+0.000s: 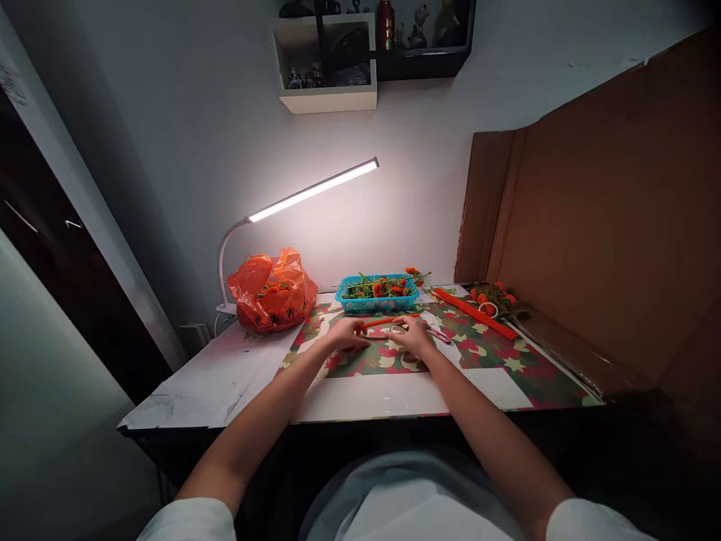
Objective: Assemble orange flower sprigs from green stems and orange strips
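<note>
Both my hands are over the middle of the patterned sheet, fingers curled toward each other. My left hand point(348, 334) pinches one end of a thin, narrow strip point(375, 337). Its other end runs to the fingertips of my right hand point(414, 336), which are also closed. Just behind this, an orange strip point(388, 321) spans between the two hands; I cannot tell whether the fingers touch it. Beside my right hand lies a pink-handled tool point(438, 333), perhaps scissors, partly hidden. A blue basket point(377, 304) stands behind the hands, holding orange flowers point(394, 288) with green stems.
At left stand an orange plastic bag point(276, 293) with flowers inside and a lit desk lamp point(312, 191). On the right lie a long orange strip point(475, 313), a white ring point(487, 309) and more orange flowers point(496, 294). Cardboard point(591, 210) walls that side.
</note>
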### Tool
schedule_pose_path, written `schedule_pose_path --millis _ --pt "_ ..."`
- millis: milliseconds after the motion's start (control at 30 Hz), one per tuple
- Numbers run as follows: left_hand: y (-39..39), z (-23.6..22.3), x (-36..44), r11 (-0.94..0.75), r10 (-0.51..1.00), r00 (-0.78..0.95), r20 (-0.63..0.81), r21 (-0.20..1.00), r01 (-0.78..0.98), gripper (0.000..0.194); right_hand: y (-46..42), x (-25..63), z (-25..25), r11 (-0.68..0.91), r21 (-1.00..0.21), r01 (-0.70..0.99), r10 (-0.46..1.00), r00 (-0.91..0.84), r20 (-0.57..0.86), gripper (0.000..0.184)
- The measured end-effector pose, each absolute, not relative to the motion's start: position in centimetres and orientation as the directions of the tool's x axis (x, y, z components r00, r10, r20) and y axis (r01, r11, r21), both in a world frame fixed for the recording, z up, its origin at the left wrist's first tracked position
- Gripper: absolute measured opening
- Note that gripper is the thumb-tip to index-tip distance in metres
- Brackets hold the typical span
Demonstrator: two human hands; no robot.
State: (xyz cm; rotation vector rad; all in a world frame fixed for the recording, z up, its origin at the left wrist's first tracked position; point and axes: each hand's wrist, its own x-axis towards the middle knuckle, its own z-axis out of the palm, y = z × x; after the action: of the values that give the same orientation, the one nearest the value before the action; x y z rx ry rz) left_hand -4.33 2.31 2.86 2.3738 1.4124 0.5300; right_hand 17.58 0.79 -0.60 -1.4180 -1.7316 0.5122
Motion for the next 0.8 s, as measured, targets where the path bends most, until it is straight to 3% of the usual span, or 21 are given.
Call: schedule_pose_path --millis 233,333,400,467,533,600,700,800 --pt "2.6 1.6 -6.2 -0.350 0.927 0.274 0.255 0.330 0.877 0.015 0.1 18.0 -0.1 0.162 -0.640 0.751 0.975 -0.022 0.222 0.040" --pt "2.3 1.8 -5.9 -0.312 0.919 0.174 0.354 0.382 0.870 0.023 0.2 17.8 -0.2 0.177 -0.679 0.713 0.961 0.026 0.277 0.038" --pt "1.8 2.2 -5.0 -0.359 0.896 0.161 0.414 0.460 0.812 0.034 0.6 17.7 -0.2 0.258 -0.781 0.569 0.931 0.070 0.358 0.038" --pt "1.1 2.6 -3.9 -0.445 0.879 0.233 0.417 0.537 0.717 0.039 1.0 17.7 -0.1 0.334 -0.898 0.285 0.923 0.095 0.373 0.043" --pt "0.2 3.0 -2.9 -0.478 0.878 0.332 0.345 0.620 0.621 0.042 1.4 17.7 0.1 0.316 -0.949 -0.020 0.943 0.113 0.312 0.049" --pt "-0.8 3.3 -2.1 -0.439 0.888 0.390 0.244 0.702 0.561 0.045 1.5 17.8 0.4 0.279 -0.936 -0.216 0.956 0.153 0.250 0.052" --pt "-2.0 3.6 -1.8 -0.347 0.903 0.415 0.115 0.764 0.543 0.047 1.4 17.8 0.7 0.264 -0.902 -0.343 0.962 0.167 0.218 0.050" --pt "-2.6 3.8 -1.9 -0.326 0.900 0.433 0.059 0.752 0.574 0.044 1.1 17.6 0.9 0.247 -0.891 -0.381 0.968 0.129 0.213 0.046"
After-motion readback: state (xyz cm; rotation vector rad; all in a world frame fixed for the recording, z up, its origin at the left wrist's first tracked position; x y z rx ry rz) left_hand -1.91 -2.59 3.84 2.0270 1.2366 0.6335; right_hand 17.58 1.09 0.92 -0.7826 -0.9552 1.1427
